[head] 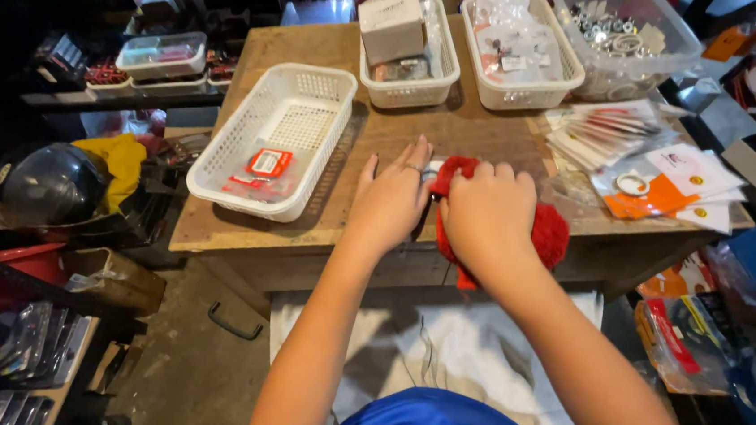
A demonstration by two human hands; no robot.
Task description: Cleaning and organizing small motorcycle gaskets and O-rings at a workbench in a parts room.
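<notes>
A red fuzzy cloth lies near the front edge of a wooden table. My right hand is closed over it, covering its middle. My left hand rests flat on the table just left of the cloth, fingers together, a ring on one finger, its fingertips at the cloth's upper left corner. What lies under the cloth is hidden.
A white basket with a red-labelled packet sits at left. Two more baskets and a clear tub of metal parts line the back. Flat packets are stacked at right. A helmet is on the floor to the left.
</notes>
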